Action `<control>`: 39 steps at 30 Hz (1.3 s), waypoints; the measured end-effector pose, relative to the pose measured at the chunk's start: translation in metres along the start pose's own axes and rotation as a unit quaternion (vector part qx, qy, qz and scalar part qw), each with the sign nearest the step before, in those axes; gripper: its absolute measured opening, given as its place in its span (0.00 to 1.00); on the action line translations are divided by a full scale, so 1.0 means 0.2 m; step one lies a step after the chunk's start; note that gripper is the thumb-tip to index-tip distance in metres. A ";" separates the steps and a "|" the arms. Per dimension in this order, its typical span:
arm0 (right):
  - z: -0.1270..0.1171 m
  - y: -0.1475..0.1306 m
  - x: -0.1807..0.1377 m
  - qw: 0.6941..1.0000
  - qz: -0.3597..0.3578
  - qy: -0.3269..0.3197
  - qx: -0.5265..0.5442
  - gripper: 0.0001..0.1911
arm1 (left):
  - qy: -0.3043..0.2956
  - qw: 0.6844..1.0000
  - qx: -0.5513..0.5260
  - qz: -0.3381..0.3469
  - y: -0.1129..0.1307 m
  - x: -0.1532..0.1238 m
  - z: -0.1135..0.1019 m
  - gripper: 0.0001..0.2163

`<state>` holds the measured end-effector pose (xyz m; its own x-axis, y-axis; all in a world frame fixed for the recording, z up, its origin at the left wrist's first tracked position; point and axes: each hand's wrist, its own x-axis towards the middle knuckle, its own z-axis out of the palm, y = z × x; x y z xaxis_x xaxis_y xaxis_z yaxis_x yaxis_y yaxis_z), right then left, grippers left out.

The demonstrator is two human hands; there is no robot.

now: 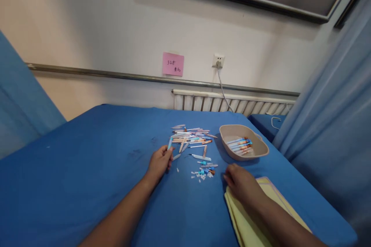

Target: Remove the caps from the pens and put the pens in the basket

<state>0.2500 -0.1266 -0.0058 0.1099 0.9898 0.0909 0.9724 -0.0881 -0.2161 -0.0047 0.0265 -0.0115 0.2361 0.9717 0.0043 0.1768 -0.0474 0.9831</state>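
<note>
My left hand [160,163] is closed around a light blue pen barrel [170,143], which points up and away from me. Just beyond and to its right lies a loose pile of pen parts [193,137]: barrels, thin refills and slim pointed pieces. Nearer to me are small blue, teal and brown pieces [204,171] and tiny white tips [203,177]. My right hand [242,183] is over the far corner of a folded yellow cloth [278,197], its fingers curled inward. Whatever those fingers may hold is hidden.
A beige basin [243,127] with several blue and orange pens [240,146] inside stands beyond my right hand. Blue sheeting [87,177] covers the table. Blue curtains [333,104] hang at both sides, and a radiator [203,102] runs along the wall behind.
</note>
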 end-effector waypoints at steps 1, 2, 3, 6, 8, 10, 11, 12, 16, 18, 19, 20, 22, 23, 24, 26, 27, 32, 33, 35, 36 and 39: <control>-0.03 -0.01 0.06 1.000 -0.002 -0.005 0.003 0.07 | -0.021 1.000 0.018 -0.009 0.00 -0.01 -0.03 0.17; -0.06 -0.03 0.12 1.000 -0.009 -0.030 0.005 0.07 | -0.055 0.997 0.046 -0.022 0.00 -0.02 -0.05 0.16; -0.08 -0.04 0.17 0.998 -0.018 -0.064 0.005 0.07 | -0.088 0.993 0.068 -0.035 0.00 -0.03 -0.06 0.16; -0.08 -0.08 0.26 0.987 -0.023 -0.156 0.003 0.16 | -0.157 0.982 0.091 -0.050 -0.01 -0.04 -0.06 0.16; -0.04 -0.10 0.28 0.985 -0.024 -0.170 0.015 0.19 | -0.184 0.979 0.085 -0.035 -0.01 -0.04 -0.02 0.15; 0.01 -0.12 0.29 0.985 -0.021 -0.164 0.045 0.19 | -0.200 0.977 0.077 -0.012 -0.02 -0.04 0.04 0.15; 0.03 -0.13 0.29 0.985 -0.019 -0.159 0.063 0.19 | -0.204 0.976 0.074 0.000 -0.02 -0.03 0.07 0.15; 0.05 -0.15 0.31 0.985 -0.018 -0.154 0.080 0.18 | -0.203 0.977 0.070 0.014 -0.01 -0.02 0.10 0.15; 0.08 -0.22 0.42 0.981 -0.022 -0.155 0.111 0.17 | -0.202 0.977 0.050 0.035 0.00 0.02 0.20 0.16; 0.09 -0.25 0.47 0.980 -0.026 -0.160 0.115 0.15 | -0.203 0.978 0.031 0.028 0.00 0.04 0.22 0.16; 0.09 -0.25 0.49 0.980 -0.029 -0.160 0.117 0.14 | -0.202 0.979 0.020 0.023 -0.01 0.05 0.22 0.16; 0.09 -0.25 0.51 0.980 -0.034 -0.158 0.118 0.14 | -0.201 0.979 0.009 0.019 -0.02 0.06 0.22 0.17; 0.10 -0.23 0.52 0.978 -0.047 -0.155 0.134 0.13 | -0.205 0.979 -0.011 0.007 -0.03 0.07 0.21 0.17; 0.11 -0.21 0.51 0.973 -0.055 -0.159 0.157 0.14 | -0.210 0.977 -0.021 -0.002 -0.04 0.08 0.20 0.17; 0.12 -0.18 0.51 0.966 -0.064 -0.165 0.189 0.14 | -0.216 0.976 -0.032 -0.013 -0.04 0.08 0.19 0.17; 0.14 -0.14 0.50 0.940 -0.080 -0.190 0.271 0.13 | -0.219 0.974 -0.055 -0.037 -0.04 0.08 0.19 0.18; 0.16 -0.12 0.50 0.930 -0.083 -0.195 0.299 0.11 | -0.213 0.974 -0.067 -0.048 -0.03 0.08 0.18 0.18; 0.19 -0.11 0.51 0.927 -0.086 -0.181 0.316 0.07 | -0.192 0.974 -0.088 -0.079 0.00 0.09 0.17 0.19; 0.19 -0.11 0.51 0.928 -0.091 -0.180 0.314 0.07 | -0.195 0.973 -0.087 -0.081 0.01 0.09 0.17 0.19; 0.18 -0.12 0.51 0.931 -0.097 -0.173 0.305 0.06 | -0.201 0.972 -0.086 -0.082 0.01 0.09 0.17 0.19; 0.17 -0.12 0.51 0.933 -0.100 -0.168 0.301 0.06 | -0.202 0.972 -0.087 -0.082 0.01 0.09 0.17 0.19; 0.16 -0.12 0.50 0.932 -0.110 -0.161 0.305 0.06 | -0.202 0.972 -0.088 -0.081 0.01 0.09 0.16 0.21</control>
<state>0.2314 -0.0218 -0.0229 -0.2408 0.9675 -0.0772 0.6557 0.1036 -0.7478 0.0313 0.0355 -0.0146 0.5809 0.7913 -0.1910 0.0855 0.1741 0.9810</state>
